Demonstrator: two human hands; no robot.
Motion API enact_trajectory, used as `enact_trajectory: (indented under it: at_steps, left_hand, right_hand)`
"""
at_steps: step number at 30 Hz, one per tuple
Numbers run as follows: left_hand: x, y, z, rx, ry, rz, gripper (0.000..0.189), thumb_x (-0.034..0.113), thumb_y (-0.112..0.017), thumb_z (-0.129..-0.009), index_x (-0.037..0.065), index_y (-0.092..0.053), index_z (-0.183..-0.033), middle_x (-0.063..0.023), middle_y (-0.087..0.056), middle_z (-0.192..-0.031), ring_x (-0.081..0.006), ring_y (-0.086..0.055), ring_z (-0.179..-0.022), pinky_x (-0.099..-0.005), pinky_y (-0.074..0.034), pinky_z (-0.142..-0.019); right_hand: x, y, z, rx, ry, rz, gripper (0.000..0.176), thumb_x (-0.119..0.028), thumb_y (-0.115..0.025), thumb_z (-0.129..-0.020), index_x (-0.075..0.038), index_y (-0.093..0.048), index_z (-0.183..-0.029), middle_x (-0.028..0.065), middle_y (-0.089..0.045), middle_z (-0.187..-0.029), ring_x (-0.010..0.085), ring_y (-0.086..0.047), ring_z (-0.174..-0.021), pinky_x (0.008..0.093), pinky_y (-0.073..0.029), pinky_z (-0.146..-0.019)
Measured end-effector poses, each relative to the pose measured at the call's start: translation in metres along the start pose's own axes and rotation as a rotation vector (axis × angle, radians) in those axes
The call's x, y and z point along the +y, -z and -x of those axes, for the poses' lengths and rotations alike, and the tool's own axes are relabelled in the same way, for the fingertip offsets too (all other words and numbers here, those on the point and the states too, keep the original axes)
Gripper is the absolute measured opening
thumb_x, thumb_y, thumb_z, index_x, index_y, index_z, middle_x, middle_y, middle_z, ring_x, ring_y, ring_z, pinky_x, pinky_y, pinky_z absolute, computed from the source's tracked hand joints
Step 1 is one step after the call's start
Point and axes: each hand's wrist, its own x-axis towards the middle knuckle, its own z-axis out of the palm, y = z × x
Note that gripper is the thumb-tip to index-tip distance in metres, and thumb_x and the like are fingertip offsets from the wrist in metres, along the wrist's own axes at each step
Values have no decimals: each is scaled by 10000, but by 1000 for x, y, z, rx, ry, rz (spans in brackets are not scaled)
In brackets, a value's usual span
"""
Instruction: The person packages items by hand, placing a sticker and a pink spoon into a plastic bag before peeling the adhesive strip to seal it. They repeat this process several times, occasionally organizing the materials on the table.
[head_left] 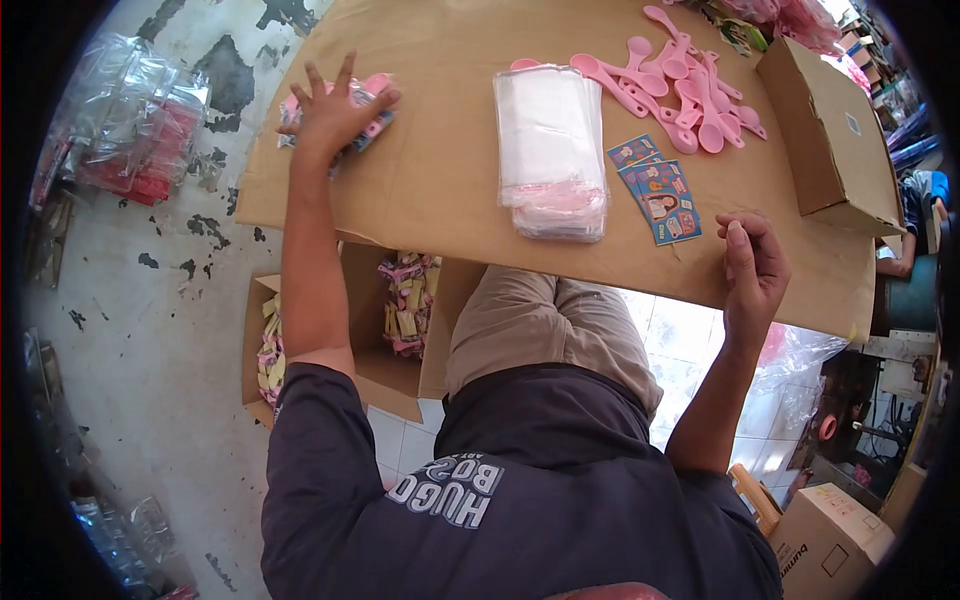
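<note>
My left hand (338,110) lies with fingers spread on a small pile of clear packets (372,132) at the table's left end. Pink spoon ends and blue printed cards show inside these packets. My right hand (756,265) is at the table's front edge, fingers curled in, with nothing visible in it. Just left of it are a few blue printed cards (668,200), overlapping. A stack of clear plastic bags (550,140) lies mid-table. Behind the cards, several pink measuring spoons (708,95) are heaped loosely.
A cardboard box (835,135) stands at the table's right end. Below the left front edge, an open carton (385,385) holds yellow and pink packets. Plastic-wrapped bundles (135,120) lie on the floor at left. Another person's arm (897,262) shows at far right.
</note>
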Motion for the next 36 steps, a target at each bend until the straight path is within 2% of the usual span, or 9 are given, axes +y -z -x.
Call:
enact_trajectory:
  at_steps: [1,2,3,5,8,18,26,33,36]
  left_hand:
    - [-18,-7,-11,10,-1,51,1198,1000,-541,-620,422,-226,-1621,-249,-60,-1698,-574,-5,-1524,-882,-105,-1034]
    - [-37,-19,-25,39,-40,-33,1197,955,-582,-657,333,-265,-1629,-292,-258,-1636,-544,-194,-1509,-775,-236,-1101]
    - [-41,-12,-25,37,-31,-35,1197,955,-582,-657,333,-265,-1629,-292,-258,-1636,-544,-194,-1509,-775,-236,-1101]
    - [-51,3,-28,-115,-134,277,1172,887,-622,-716,209,-313,-1621,-298,-509,-1453,-472,-449,-1388,-586,-375,-1112]
    - [-54,-1,-24,-2,-216,207,1124,817,-649,-769,117,-354,-1596,-264,-632,-1260,-400,-579,-1234,-467,-442,-1055]
    - [-47,20,32,48,-446,352,908,618,-733,-833,116,-452,-1535,-210,-616,-1310,-382,-559,-1253,-476,-421,-1083]
    - [-82,60,101,-179,-497,319,668,401,-801,-824,92,-587,-1376,-178,-442,-1556,-358,-392,-1464,-464,-335,-1187]
    - [-115,75,157,-146,-547,295,684,417,-851,-751,128,-618,-1326,-140,-423,-1580,-371,-402,-1447,-480,-362,-1173]
    - [-127,73,189,-156,-437,393,683,390,-871,-724,133,-637,-1312,-133,-403,-1597,-370,-394,-1451,-484,-353,-1178]
  right_hand:
    - [0,0,-2,-7,-1,1,129,-101,-633,-1012,20,-678,-1003,53,-668,-1014,103,-582,-938,252,-429,-881]
    - [0,0,-3,-15,10,17,129,-100,-630,-1009,20,-679,-1002,48,-658,-996,89,-566,-896,233,-422,-828]
    - [1,1,-4,-25,20,30,129,-98,-628,-1005,20,-679,-1001,43,-649,-977,75,-550,-853,215,-414,-774]
    - [3,7,-1,-41,-3,22,129,-97,-628,-1002,20,-680,-1001,37,-638,-963,55,-514,-793,199,-378,-708]
    - [8,8,-2,-40,-1,4,130,-97,-628,-999,22,-682,-1001,21,-613,-934,20,-438,-692,178,-302,-605]
    - [7,6,-2,-29,7,10,142,-107,-633,-1001,24,-685,-987,8,-587,-901,6,-388,-630,175,-266,-571]
    - [9,5,-2,-29,32,-5,136,-99,-635,-1000,27,-686,-986,32,-623,-926,27,-440,-687,180,-297,-594]
    - [11,8,0,-49,29,-32,120,-91,-637,-1001,20,-684,-1000,71,-680,-1012,36,-476,-727,185,-337,-616]
    - [12,9,0,-39,17,-25,124,-96,-636,-1003,19,-682,-997,77,-684,-1018,38,-485,-740,185,-343,-621]
